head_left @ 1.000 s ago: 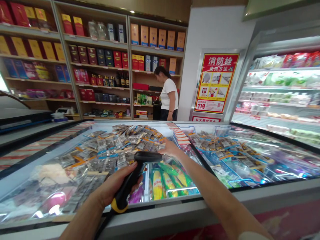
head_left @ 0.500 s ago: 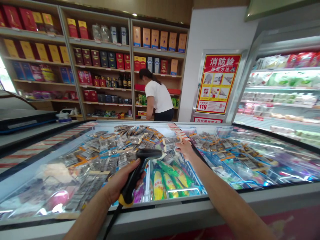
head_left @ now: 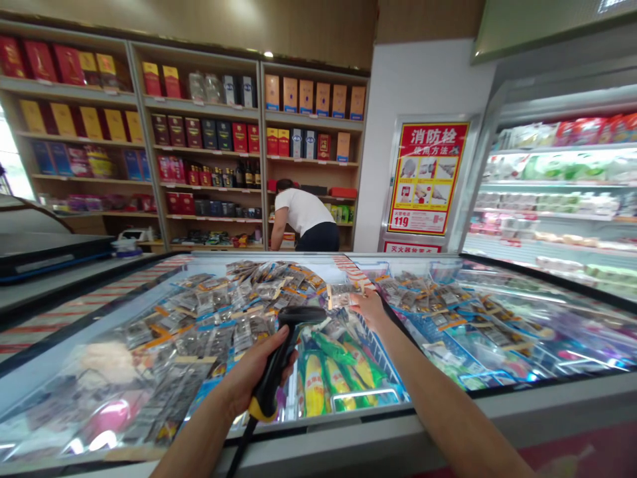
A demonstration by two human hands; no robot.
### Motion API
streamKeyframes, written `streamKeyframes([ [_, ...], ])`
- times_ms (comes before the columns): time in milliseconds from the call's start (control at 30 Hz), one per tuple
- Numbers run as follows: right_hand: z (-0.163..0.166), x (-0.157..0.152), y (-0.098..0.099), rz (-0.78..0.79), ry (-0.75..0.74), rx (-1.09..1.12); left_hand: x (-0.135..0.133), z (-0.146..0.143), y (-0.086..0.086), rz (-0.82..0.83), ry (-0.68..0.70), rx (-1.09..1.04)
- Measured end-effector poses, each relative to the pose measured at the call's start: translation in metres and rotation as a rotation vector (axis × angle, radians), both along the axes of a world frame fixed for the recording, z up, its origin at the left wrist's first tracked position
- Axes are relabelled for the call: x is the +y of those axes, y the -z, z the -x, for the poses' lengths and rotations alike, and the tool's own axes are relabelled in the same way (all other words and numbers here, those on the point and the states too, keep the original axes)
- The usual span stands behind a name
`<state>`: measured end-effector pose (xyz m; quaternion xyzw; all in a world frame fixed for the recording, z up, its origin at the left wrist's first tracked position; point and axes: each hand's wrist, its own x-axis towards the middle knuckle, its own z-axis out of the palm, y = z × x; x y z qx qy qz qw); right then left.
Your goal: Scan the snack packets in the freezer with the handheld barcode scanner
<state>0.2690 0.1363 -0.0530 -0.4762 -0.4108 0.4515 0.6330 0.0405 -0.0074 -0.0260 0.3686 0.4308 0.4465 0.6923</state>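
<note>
My left hand is wrapped round the handle of a black and yellow barcode scanner, its cord hanging toward me. The scanner's head points right, at a small clear snack packet with a pale edge. That packet is pinched in my right hand, above the chest freezer. Many similar packets lie heaped on the freezer's left glass. Below my hands, bags with corn pictures in yellow and green sit in a wire basket.
More packets lie on the right side, over blue baskets. A person in a white shirt bends at the shelves behind the freezer. A lit open fridge stands to the right, and a black flat device to the left.
My view has tilted up slightly, so the scene sits lower. The scanner and packet stay in my hands, close together. The person behind has bent further down.
</note>
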Motion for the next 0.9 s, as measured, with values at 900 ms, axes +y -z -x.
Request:
streamKeyframes([
  [900,0.000,-0.001,-0.003,-0.089,0.018,0.082,0.007,-0.023,-0.016,-0.008,-0.034,0.002],
])
